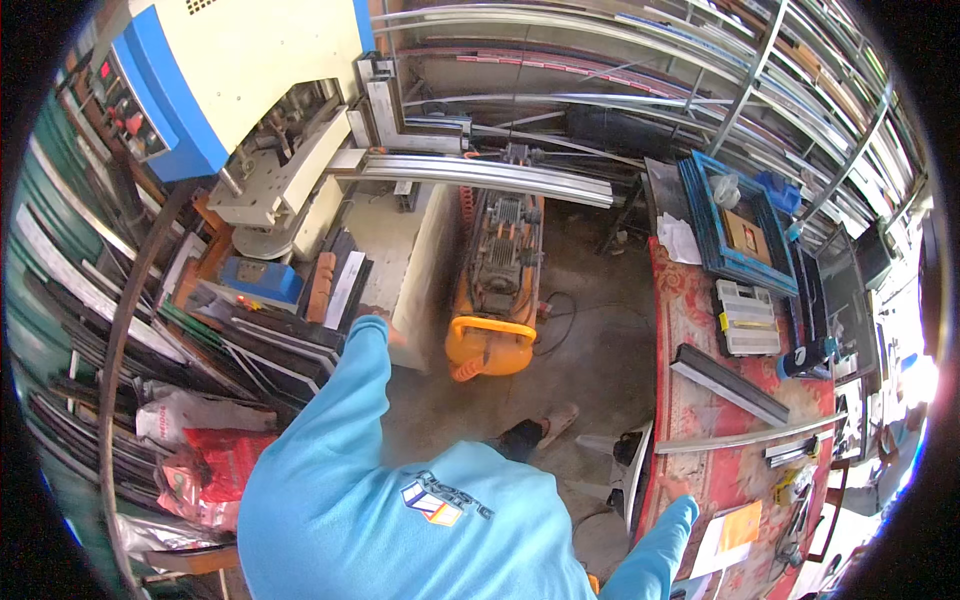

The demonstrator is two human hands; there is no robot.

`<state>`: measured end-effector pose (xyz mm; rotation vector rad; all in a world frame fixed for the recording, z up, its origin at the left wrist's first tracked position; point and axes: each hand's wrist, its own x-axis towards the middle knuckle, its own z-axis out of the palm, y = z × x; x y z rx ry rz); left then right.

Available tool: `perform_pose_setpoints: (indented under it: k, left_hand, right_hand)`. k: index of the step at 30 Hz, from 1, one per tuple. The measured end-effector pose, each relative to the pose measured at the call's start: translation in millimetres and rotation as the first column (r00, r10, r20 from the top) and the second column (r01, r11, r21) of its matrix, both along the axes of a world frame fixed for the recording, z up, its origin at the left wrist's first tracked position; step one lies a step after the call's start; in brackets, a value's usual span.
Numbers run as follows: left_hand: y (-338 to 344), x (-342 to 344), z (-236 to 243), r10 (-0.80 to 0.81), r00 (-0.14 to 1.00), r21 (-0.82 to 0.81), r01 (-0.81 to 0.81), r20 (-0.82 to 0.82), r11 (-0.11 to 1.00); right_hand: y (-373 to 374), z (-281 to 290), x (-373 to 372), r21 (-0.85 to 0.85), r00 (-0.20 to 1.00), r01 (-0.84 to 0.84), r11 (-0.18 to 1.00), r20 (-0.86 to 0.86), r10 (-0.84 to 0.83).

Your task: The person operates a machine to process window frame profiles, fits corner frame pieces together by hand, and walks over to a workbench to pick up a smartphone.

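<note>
My left hand (383, 328), mostly behind its blue cuff, is at the edge of a cream machine base (415, 250), beside dark and white profile pieces (342, 285) and a reddish-brown block (318, 290). Whether it grips anything is unclear. My right hand (676, 484) is low over the red patterned table covering (720, 480), near a sheet of paper with an orange patch (712, 550); its fingers blend into the pattern and are too small to read. A dark metal profile (725, 385) lies farther along that table.
An orange compressor (490, 340) stands on the floor (590, 320) between the cream-and-blue press (240, 60) and the table. Metal bars fill racks (750, 60) behind. Blue frames (705, 205) lie at the table's far end. Bags (215, 460) and long profiles crowd the left.
</note>
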<state>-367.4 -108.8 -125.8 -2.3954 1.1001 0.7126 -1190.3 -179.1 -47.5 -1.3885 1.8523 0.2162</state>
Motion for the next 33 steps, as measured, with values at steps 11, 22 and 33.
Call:
perform_pose_setpoints:
  k: [11,22,33]
  left_hand:
    - [2.6,-44.8,87.6,0.032,0.997,0.091,-0.026,-0.066,0.995]
    - [1.0,-26.6,60.4,-0.012,0.998,0.033,0.014,-0.062,0.999]
    - [-4.4,-34.1,72.9,-0.014,0.993,0.078,0.023,-0.114,0.997]
  right_hand:
    - [-13.8,-34.6,-23.7,0.014,0.987,-0.116,0.993,-0.108,0.116]
    - [-9.4,-54.0,-49.0,-0.044,0.729,-0.661,0.749,-0.271,0.628]
    - [-12.3,-84.3,-70.2,-0.060,0.973,-0.230,0.971,0.019,0.232]
